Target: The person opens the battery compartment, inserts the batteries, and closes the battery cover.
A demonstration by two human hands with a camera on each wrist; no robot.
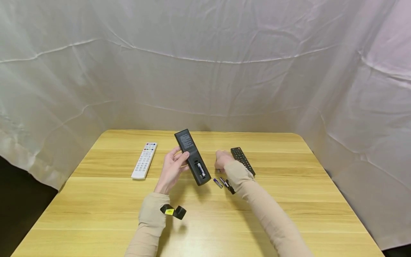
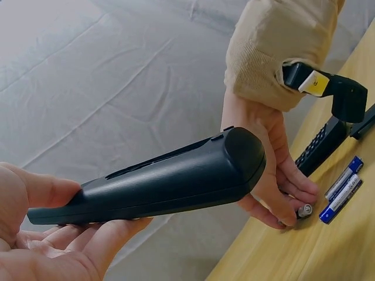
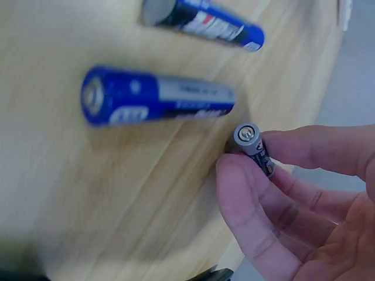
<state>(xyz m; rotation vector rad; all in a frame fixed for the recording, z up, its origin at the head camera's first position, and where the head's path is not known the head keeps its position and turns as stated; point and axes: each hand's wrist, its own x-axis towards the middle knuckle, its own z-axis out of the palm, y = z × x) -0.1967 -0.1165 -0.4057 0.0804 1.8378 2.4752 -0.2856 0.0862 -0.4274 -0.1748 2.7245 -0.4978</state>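
Note:
My left hand (image 1: 171,169) grips a black remote control (image 1: 194,154) by its side, thumb over the back, holding it up from the table. The remote's back faces up with its battery compartment uncovered. One battery (image 1: 201,169) lies inside, beside a dark slot. Between thumb and fingers, my right hand (image 1: 223,160) pinches a grey and black battery (image 3: 253,145), close over the tabletop. Two blue and silver batteries lie near that hand: one battery (image 3: 158,98) closer in the right wrist view, the other battery (image 3: 208,24) beyond it.
A white remote (image 1: 144,161) lies face up on the left of the wooden table (image 1: 106,214). Another black remote (image 1: 242,160) lies face up on the right, partly behind my right wrist. Light grey curtains (image 1: 205,82) hang around the back and sides.

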